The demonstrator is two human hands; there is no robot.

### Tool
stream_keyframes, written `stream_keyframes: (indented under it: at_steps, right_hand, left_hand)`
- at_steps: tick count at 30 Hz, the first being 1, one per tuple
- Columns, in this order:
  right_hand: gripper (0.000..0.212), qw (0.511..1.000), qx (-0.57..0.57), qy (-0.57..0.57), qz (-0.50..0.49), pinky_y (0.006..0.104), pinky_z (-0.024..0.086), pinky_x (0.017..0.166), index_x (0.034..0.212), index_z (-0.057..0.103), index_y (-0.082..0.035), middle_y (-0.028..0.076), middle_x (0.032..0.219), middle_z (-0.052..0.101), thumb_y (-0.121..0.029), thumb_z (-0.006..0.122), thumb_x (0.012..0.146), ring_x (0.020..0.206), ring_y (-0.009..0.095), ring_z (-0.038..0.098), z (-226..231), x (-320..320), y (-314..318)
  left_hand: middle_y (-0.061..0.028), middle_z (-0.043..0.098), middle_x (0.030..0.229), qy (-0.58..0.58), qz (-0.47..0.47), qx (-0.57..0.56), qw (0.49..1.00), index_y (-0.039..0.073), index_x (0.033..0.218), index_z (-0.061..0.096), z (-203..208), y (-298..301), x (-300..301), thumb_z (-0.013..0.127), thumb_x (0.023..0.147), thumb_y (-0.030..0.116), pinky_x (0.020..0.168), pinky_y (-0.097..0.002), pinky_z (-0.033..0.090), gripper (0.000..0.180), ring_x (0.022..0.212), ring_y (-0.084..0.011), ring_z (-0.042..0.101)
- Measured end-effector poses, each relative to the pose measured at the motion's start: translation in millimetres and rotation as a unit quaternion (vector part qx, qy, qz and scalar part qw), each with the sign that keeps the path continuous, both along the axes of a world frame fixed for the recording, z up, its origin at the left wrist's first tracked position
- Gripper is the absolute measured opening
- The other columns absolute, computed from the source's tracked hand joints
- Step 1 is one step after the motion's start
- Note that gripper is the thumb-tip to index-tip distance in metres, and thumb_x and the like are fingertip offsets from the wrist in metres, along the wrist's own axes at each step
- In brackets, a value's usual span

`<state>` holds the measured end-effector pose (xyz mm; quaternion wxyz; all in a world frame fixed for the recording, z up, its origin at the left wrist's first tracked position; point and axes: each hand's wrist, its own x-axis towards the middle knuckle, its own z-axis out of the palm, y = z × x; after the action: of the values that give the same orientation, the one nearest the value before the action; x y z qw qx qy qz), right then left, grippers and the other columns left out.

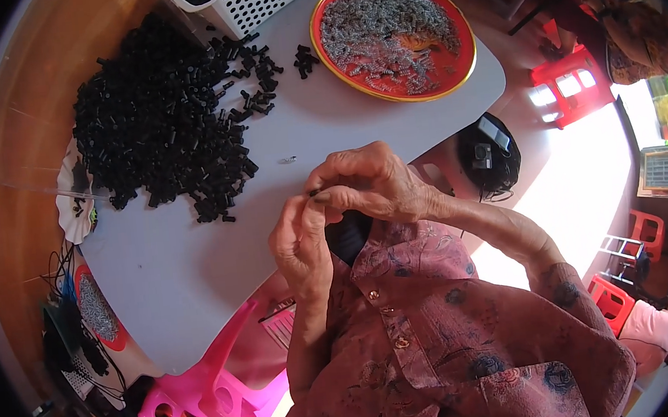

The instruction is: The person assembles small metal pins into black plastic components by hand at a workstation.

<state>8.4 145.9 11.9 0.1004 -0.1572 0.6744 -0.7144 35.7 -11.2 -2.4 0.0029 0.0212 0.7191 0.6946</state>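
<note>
My left hand (302, 244) and my right hand (372, 182) meet over the near edge of the table, fingertips pinched together. Between them shows a bit of a small black piece (315, 193), mostly hidden by the fingers. Just beyond the hands, a small metal spring (288, 160) lies alone on the pale tabletop. A large heap of short black tube-like plastic pieces (156, 117) covers the table's left part. At the far right a red round tray (450, 77) with a gold rim holds many small metal springs (381, 27).
A white perforated basket (251, 11) stands at the table's far edge. Beside the table are a pink plastic chair (232, 403), red stools (572, 89) and a dark round seat with a small camera (482, 156). Another person (623, 40) sits at the far right.
</note>
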Motion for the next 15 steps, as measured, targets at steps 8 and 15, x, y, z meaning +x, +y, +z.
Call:
stream_keyframes:
  at_steps: [8, 15]
  right_hand:
    - [0.016, 0.999, 0.027, -0.018, 0.019, 0.0252, 0.049, 0.064, 0.093, 0.062, 0.003, 0.006, 0.075, 0.064, -0.012, 0.062, 0.088, 0.071, 0.011, 0.062, -1.3, -12.3, -0.5]
    - [0.014, 0.898, 0.327, 0.291, -0.039, 0.0378, 0.048, 0.059, 0.090, 0.061, -0.003, 0.011, 0.081, 0.056, -0.007, 0.062, 0.078, 0.069, 0.030, 0.059, -13.5, -45.1, -12.7]
  left_hand:
    - [-0.0059, 0.060, 0.078, -0.016, 0.013, -0.015, 1.000, -0.002, 0.093, 0.059, 11.3, 1.3, 0.3, 0.054, 0.090, 0.012, 0.066, -0.0231, 0.044, 0.015, 0.071, -0.0100, 0.055]
    - [-0.0068, 0.059, 0.072, 0.013, 0.041, 0.017, 0.999, -0.003, 0.084, 0.058, 2.8, -13.6, -10.7, 0.050, 0.086, 0.013, 0.073, -0.0276, 0.044, 0.018, 0.071, -0.0151, 0.055]
